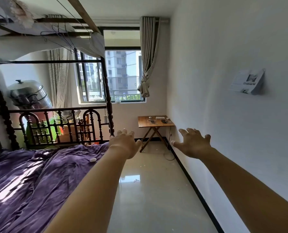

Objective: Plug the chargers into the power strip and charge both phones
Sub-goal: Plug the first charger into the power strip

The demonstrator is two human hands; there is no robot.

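Observation:
A small wooden folding table [144, 124] stands in the far right corner under the window. On it lie a white power strip [160, 117], a dark phone [163, 121], a second phone [152, 121] and white chargers with tangled cables [150, 117]. They are far away and small. Both my arms stretch forward over the floor. My left hand [125, 142] and my right hand [195, 143] are open with fingers spread, holding nothing, well short of the table.
A bed with a purple blanket [30, 179] and a dark ornate footboard [59, 125] fills the left side. A small white object [93, 160] lies on the blanket. A glossy tiled floor strip [150, 190] runs between bed and right wall. A cable [169, 148] hangs below the table.

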